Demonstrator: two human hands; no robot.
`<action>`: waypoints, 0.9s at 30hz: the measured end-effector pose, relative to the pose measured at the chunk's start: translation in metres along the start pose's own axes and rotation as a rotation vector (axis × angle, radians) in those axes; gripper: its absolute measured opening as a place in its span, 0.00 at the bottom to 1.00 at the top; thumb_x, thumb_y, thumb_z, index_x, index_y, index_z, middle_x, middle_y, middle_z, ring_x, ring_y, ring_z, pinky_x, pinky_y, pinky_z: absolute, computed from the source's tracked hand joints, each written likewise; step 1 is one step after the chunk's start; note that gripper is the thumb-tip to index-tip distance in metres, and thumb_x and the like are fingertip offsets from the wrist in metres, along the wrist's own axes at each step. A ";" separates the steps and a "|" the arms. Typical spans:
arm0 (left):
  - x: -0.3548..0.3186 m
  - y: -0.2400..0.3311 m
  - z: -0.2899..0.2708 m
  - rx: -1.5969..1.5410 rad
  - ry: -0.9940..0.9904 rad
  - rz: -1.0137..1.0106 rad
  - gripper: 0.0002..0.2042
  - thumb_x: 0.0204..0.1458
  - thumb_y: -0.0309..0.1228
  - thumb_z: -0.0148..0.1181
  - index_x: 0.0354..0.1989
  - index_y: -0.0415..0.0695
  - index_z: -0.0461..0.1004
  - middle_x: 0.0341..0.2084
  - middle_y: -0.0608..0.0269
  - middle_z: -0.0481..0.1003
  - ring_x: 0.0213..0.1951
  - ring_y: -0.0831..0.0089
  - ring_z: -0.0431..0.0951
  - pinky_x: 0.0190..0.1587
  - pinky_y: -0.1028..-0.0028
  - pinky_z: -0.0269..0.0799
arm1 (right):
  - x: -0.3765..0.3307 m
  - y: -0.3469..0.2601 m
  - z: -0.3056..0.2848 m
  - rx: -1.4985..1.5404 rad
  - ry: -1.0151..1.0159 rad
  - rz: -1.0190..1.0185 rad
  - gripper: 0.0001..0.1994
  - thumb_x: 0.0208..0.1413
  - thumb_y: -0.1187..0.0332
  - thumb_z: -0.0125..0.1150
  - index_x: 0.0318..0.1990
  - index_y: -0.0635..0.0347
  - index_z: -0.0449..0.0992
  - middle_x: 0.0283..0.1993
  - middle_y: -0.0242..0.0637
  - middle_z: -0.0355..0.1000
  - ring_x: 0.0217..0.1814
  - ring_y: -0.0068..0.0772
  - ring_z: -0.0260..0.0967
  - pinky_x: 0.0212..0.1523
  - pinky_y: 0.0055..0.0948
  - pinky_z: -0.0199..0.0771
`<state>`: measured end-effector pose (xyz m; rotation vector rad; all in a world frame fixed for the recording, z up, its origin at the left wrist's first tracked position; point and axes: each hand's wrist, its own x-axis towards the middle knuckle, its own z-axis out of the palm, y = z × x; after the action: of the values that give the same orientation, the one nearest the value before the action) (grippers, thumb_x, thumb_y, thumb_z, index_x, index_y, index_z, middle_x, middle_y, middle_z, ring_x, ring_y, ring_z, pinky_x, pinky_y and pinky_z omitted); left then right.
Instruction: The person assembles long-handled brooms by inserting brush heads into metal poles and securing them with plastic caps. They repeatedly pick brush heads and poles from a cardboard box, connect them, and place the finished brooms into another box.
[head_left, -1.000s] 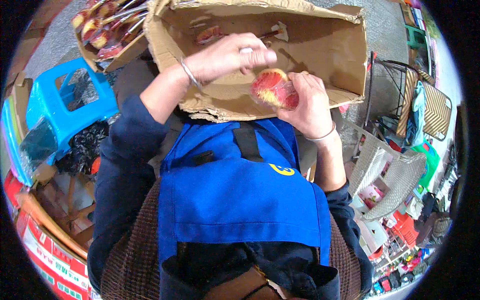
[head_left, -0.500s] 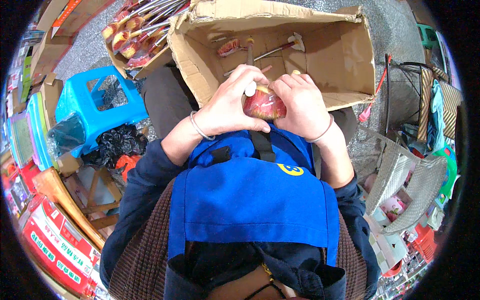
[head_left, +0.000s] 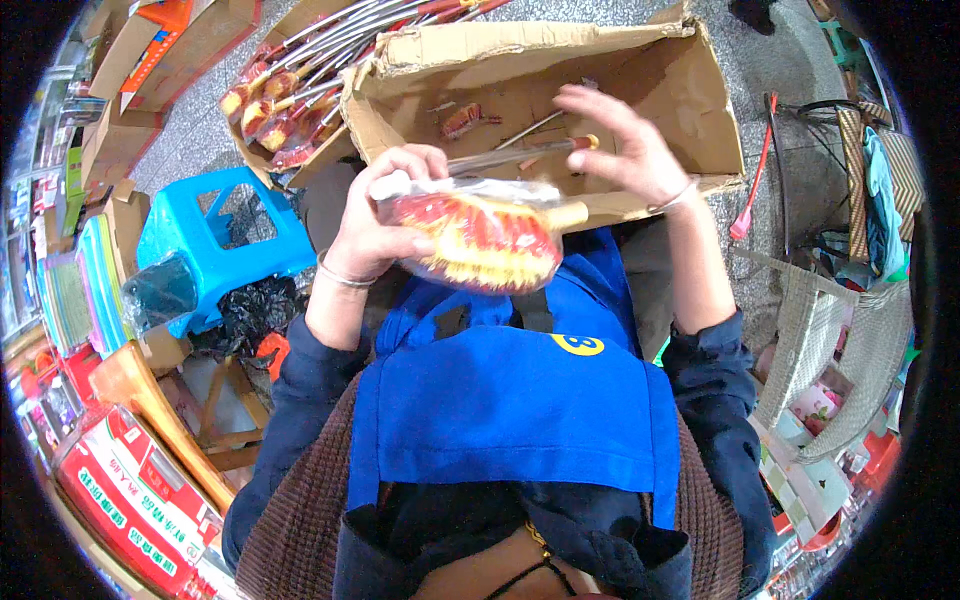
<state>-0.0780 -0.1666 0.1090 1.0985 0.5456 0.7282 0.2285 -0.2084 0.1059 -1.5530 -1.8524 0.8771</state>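
Observation:
My left hand (head_left: pixel 385 215) is closed on a brush (head_left: pixel 480 240) with red and yellow bristles, wrapped in clear plastic, above my lap. A pale stub sticks out at the brush's right end. Just beyond it, a blurred metal rod (head_left: pixel 510 158) with a red and yellow end runs from beside my left fingers toward my right hand; whether it joins the brush I cannot tell. My right hand (head_left: pixel 635 155) is raised over the cardboard box (head_left: pixel 690 110), fingers spread, close to the rod's end. Inside the box lie a small red bristled piece (head_left: pixel 460 120) and a thin rod (head_left: pixel 530 130).
Several wrapped long-handled brushes (head_left: pixel 290 105) fill another carton at the back left. A blue plastic stool (head_left: pixel 220 225) stands left of my legs beside a black plastic bag (head_left: pixel 260 310). On the right are a red rod (head_left: pixel 757 170) and a grey woven basket (head_left: pixel 810 330).
The brush has turned and come clear of my fingers, showing its full side. My right hand has let go and moved right and away from me, opening; my left hand has shifted left.

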 end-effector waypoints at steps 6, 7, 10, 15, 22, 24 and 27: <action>-0.012 0.014 -0.005 -0.277 0.053 0.002 0.29 0.22 0.33 0.76 0.37 0.45 0.66 0.43 0.59 0.65 0.45 0.69 0.70 0.51 0.71 0.67 | 0.022 -0.018 0.068 0.087 -0.086 -0.378 0.26 0.46 0.55 0.66 0.53 0.56 0.72 0.50 0.46 0.73 0.54 0.49 0.68 0.53 0.42 0.67; -0.014 0.017 -0.005 -0.289 0.066 0.018 0.30 0.23 0.34 0.76 0.38 0.44 0.66 0.43 0.59 0.65 0.45 0.69 0.70 0.51 0.71 0.67 | 0.028 -0.023 0.073 0.139 -0.109 -0.329 0.23 0.48 0.54 0.64 0.48 0.56 0.73 0.42 0.45 0.75 0.47 0.49 0.72 0.48 0.41 0.71; -0.022 0.026 -0.004 -0.285 0.159 0.034 0.38 0.24 0.40 0.77 0.48 0.41 0.64 0.48 0.55 0.66 0.51 0.64 0.70 0.56 0.67 0.66 | 0.037 -0.041 0.069 0.152 -0.163 -0.238 0.16 0.51 0.56 0.60 0.45 0.52 0.74 0.38 0.43 0.75 0.44 0.48 0.73 0.42 0.40 0.73; -0.026 0.036 -0.015 -0.151 0.278 0.203 0.57 0.26 0.50 0.78 0.65 0.36 0.51 0.61 0.44 0.59 0.63 0.56 0.61 0.63 0.60 0.61 | 0.040 -0.056 0.009 -0.468 0.158 -0.271 0.12 0.52 0.55 0.59 0.39 0.49 0.76 0.30 0.42 0.75 0.34 0.47 0.74 0.33 0.40 0.74; -0.030 0.044 -0.039 -0.031 0.349 0.206 0.47 0.20 0.39 0.82 0.55 0.34 0.65 0.47 0.55 0.73 0.49 0.64 0.75 0.54 0.67 0.71 | 0.020 -0.080 -0.020 0.454 -0.109 0.345 0.21 0.54 0.51 0.61 0.43 0.62 0.76 0.31 0.33 0.76 0.16 0.13 0.58 0.15 0.17 0.57; -0.025 0.048 -0.038 -0.004 0.324 0.238 0.43 0.21 0.36 0.82 0.52 0.34 0.67 0.46 0.57 0.73 0.49 0.66 0.74 0.54 0.68 0.70 | 0.019 -0.088 -0.015 0.645 -0.143 0.324 0.22 0.57 0.53 0.58 0.48 0.65 0.73 0.33 0.38 0.77 0.13 0.10 0.53 0.13 0.13 0.52; -0.012 0.052 -0.034 0.149 0.209 0.310 0.42 0.20 0.35 0.82 0.49 0.35 0.69 0.45 0.58 0.73 0.49 0.67 0.74 0.54 0.68 0.69 | 0.026 -0.097 -0.010 0.799 -0.268 0.239 0.22 0.60 0.54 0.54 0.49 0.67 0.72 0.30 0.40 0.77 0.10 0.08 0.51 0.11 0.11 0.51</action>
<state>-0.1232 -0.1416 0.1457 1.2694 0.6215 1.0954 0.1717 -0.1931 0.1879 -1.1745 -1.2134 1.7382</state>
